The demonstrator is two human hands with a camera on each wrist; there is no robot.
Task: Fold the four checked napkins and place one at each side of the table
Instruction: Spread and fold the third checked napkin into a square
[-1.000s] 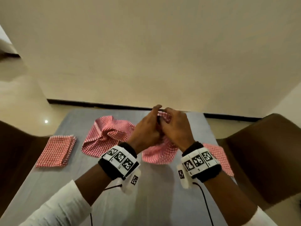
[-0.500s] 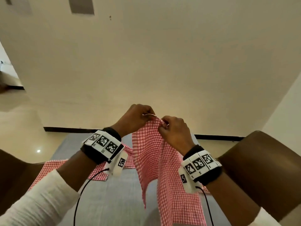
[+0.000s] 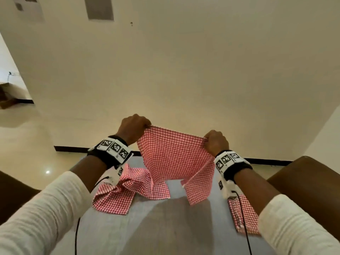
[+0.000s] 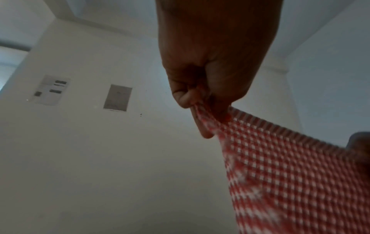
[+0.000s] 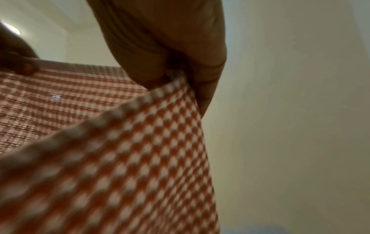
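head view: checked napkin (image 3: 173,157) stretched between left hand (image 3: 133,126) and right hand (image 3: 216,142).

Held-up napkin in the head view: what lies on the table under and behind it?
Under the spread napkin, pinched by the left hand and right hand, a crumpled napkin lies on the grey table. The table's far part behind the cloth is covered.

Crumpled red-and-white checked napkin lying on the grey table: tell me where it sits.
In the head view the crumpled red-and-white checked napkin lies left of centre on the grey table, below the left hand.
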